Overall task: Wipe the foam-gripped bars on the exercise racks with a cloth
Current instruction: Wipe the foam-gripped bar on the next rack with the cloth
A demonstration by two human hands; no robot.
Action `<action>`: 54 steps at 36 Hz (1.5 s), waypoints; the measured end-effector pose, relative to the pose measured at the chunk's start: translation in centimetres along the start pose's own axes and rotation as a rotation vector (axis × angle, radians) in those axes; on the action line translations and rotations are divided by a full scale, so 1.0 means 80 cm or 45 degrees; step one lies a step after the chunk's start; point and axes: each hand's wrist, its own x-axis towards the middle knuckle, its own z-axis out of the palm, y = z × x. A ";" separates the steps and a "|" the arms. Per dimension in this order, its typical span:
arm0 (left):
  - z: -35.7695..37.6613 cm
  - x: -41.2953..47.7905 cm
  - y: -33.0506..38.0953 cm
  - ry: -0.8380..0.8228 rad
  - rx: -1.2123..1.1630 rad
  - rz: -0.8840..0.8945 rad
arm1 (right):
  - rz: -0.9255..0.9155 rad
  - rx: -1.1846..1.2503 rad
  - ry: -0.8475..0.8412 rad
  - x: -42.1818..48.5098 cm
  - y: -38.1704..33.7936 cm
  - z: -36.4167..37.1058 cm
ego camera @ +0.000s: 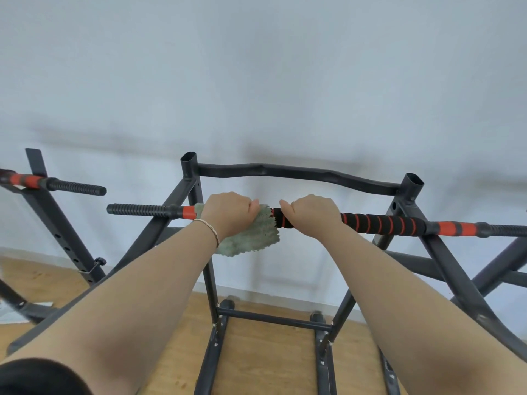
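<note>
Head view, looking forward and down at black exercise rack [410, 192] against pale wall [256, 67] at 12 o'clock. Foam-gripped bar [382, 223] running 9 to 3 o'clock across frame middle, black foam with orange spiral stripes, then orange sleeves, then ribbed black end [137, 209] out at 9 o'clock. Left hand [228, 212] at 8 o'clock of centre, fingers [252, 208] curled over bar, gripping pale green cloth [251, 238] wrapped round foam. Loose cloth hanging toward 6 o'clock under hand. Thin bracelet [208, 228] on left wrist. Right hand [310, 215] at 4 o'clock of centre, fingers [286, 208] closed round bare foam, just beside cloth edge, short strip of foam showing between hands. Forearms reaching in from 7 and 5 o'clock corners. Wavy black top bar [296, 172] behind hands toward 12 o'clock, joining two open-topped uprights. Second rack [42, 206] at 9 o'clock edge with own orange-and-black bar, well apart, untouched. Wood floor [256, 360] at 6 o'clock under rack feet. Dark shape [37, 377] in 7 o'clock corner, cannot tell what.
</note>
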 end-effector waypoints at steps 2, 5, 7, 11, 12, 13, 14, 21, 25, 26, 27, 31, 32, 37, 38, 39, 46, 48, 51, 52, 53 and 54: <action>0.000 0.000 -0.009 -0.029 -0.021 0.009 | -0.018 -0.125 0.141 -0.016 -0.003 0.009; 0.001 -0.001 -0.032 -0.080 0.014 0.017 | 0.052 0.007 0.375 -0.029 -0.006 0.023; 0.001 -0.005 -0.039 -0.077 0.046 0.020 | 0.036 0.027 0.491 -0.032 -0.008 0.026; 0.002 -0.008 -0.032 -0.041 0.145 0.035 | 0.090 0.009 0.261 -0.026 -0.006 0.010; 0.003 -0.009 -0.031 -0.035 0.166 0.040 | 0.077 0.014 0.183 -0.021 -0.005 0.005; 0.004 -0.009 -0.031 -0.029 0.186 0.047 | 0.074 0.073 0.103 -0.016 -0.007 -0.004; 0.004 -0.010 -0.031 -0.022 0.186 0.037 | 0.086 0.138 0.000 -0.011 -0.010 -0.014; 0.005 -0.015 -0.033 -0.050 0.144 0.009 | 0.216 0.503 -0.432 0.021 -0.048 -0.039; 0.010 -0.012 -0.033 0.013 0.192 0.036 | 0.169 0.397 -0.316 0.019 -0.054 -0.033; 0.009 -0.013 -0.033 0.019 0.152 0.027 | 0.080 0.249 -0.219 0.017 -0.052 -0.029; 0.006 -0.014 -0.033 0.007 0.095 0.003 | -0.034 0.098 -0.137 0.011 -0.051 -0.027; 0.004 -0.016 -0.052 -0.066 -0.017 -0.098 | -0.140 -0.152 0.063 -0.016 -0.044 -0.007; 0.008 -0.014 -0.062 -0.058 -0.014 -0.123 | -0.144 -0.175 0.150 -0.019 -0.040 -0.002; 0.006 -0.018 -0.081 -0.078 -0.018 -0.135 | -0.261 -0.063 0.224 -0.021 -0.033 0.001; 0.004 -0.020 -0.081 -0.091 -0.044 -0.142 | -0.228 0.002 0.234 -0.021 -0.030 -0.004; 0.003 -0.021 -0.080 -0.094 -0.078 -0.160 | -0.161 0.087 0.232 -0.021 -0.025 -0.007; 0.000 -0.014 -0.069 0.203 -0.648 -0.158 | 0.261 0.582 0.257 -0.029 0.010 -0.007; -0.009 -0.012 -0.055 0.245 -0.766 -0.148 | 0.229 0.666 0.339 -0.031 0.000 -0.005; -0.026 -0.008 -0.029 0.263 -0.895 -0.191 | 0.140 0.627 0.369 -0.032 -0.032 -0.007; -0.030 -0.006 -0.021 0.275 -0.922 -0.202 | 0.109 0.575 0.354 -0.031 -0.045 -0.008; -0.034 -0.006 -0.013 0.292 -0.943 -0.206 | 0.077 0.507 0.341 -0.029 -0.057 -0.006; -0.036 -0.005 -0.007 0.311 -0.971 -0.212 | 0.051 0.432 0.339 -0.027 -0.067 -0.004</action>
